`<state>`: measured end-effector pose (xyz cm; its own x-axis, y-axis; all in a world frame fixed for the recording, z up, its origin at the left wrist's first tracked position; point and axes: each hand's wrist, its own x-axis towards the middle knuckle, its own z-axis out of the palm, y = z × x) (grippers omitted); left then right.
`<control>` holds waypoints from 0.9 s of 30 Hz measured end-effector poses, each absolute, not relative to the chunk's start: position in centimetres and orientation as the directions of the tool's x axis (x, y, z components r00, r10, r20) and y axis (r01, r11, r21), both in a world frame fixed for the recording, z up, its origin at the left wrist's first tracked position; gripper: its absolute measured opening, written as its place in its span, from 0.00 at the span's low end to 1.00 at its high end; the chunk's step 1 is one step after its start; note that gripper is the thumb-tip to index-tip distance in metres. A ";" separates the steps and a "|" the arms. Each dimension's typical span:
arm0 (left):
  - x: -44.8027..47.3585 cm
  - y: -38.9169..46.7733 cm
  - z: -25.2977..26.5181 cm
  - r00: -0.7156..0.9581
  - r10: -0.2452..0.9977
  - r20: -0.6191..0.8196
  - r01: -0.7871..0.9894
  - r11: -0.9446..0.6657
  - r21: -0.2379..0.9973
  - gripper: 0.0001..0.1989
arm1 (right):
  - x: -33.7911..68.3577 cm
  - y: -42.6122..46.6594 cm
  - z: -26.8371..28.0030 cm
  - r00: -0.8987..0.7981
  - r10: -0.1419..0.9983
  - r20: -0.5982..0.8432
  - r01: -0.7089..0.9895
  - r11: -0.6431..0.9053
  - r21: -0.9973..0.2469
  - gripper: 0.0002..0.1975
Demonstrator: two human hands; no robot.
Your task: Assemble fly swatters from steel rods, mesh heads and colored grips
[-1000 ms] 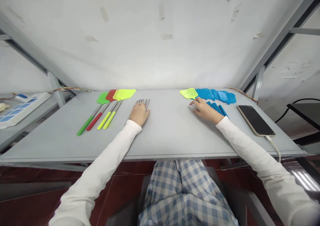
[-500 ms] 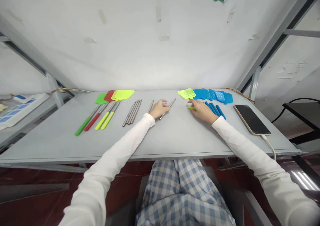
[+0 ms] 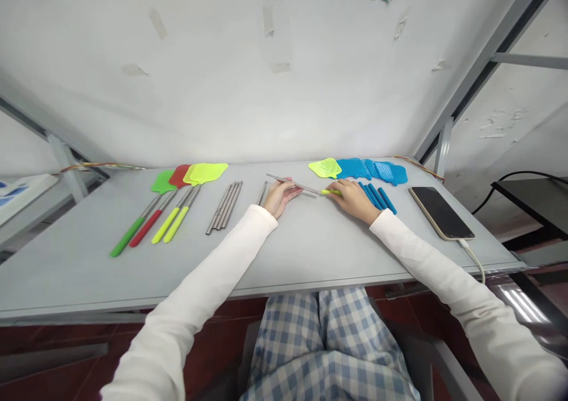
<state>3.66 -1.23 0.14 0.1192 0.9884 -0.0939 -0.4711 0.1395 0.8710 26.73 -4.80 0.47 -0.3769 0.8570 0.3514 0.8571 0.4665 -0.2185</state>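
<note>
My left hand (image 3: 278, 199) is closed around a thin metal rod (image 3: 305, 187), which slants down to the right just over the table. My right hand (image 3: 355, 201) pinches a short yellow-green handle (image 3: 329, 191), most of it covered by the fingers. The rod's right end is at the mouth of the handle; whether it is inside I cannot tell. Behind the right hand lies a yellow-green fly swatter head (image 3: 325, 168), with several blue swatter heads (image 3: 357, 169) overlapping beside it. Blue handles (image 3: 377, 197) lie against the right hand's far side. Another metal rod (image 3: 262, 193) rests by the left hand.
At left lie fly swatters with handles: a green one (image 3: 128, 235), a red one (image 3: 146, 228) and yellow-green ones (image 3: 176, 223). Several metal rods (image 3: 225, 207) are grouped nearer the middle. A phone (image 3: 441, 213) with a white cable lies at right. A wall stands behind the table.
My left hand has lifted the metal rod off the table and turned it toward the right hand. The yellow-green handle now points at the rod's end. The view has shifted slightly.
</note>
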 end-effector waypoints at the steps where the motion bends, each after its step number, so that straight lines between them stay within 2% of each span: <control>1: 3.7 -1.2 0.2 0.128 0.988 -0.092 -0.464 0.141 0.875 0.08 | 26.7 -4.8 0.5 -0.376 0.853 0.363 0.849 0.474 -0.234 0.13; 10: 3.7 -1.1 0.0 0.113 0.991 -0.068 -0.500 0.116 0.858 0.09 | 26.3 -5.0 0.5 -0.366 0.828 0.425 0.821 0.502 -0.272 0.15; 12: 3.7 -1.4 0.0 0.183 0.982 -0.039 -0.471 0.123 0.874 0.10 | 26.1 -5.0 0.4 -0.347 0.822 0.452 0.811 0.505 -0.296 0.15; 16: 3.7 -1.9 0.2 0.423 0.906 0.006 -0.289 0.129 0.949 0.16 | 25.3 -5.2 0.3 -0.353 0.745 0.567 0.707 0.609 -0.359 0.13; 19: 3.6 -2.0 0.2 0.459 0.888 0.033 -0.248 0.092 0.964 0.20 | 24.7 -5.5 0.4 -0.332 0.680 0.653 0.649 0.668 -0.365 0.12; 23: 3.7 -2.0 0.1 0.512 0.858 0.044 -0.193 0.066 0.979 0.19 | 24.0 -6.2 0.9 -0.294 0.667 0.685 0.641 0.669 -0.377 0.12; 27: 4.0 -2.2 0.2 0.546 0.837 0.036 -0.132 0.044 0.990 0.22 | 23.5 -6.3 1.2 -0.245 0.719 0.651 0.560 0.652 -0.510 0.16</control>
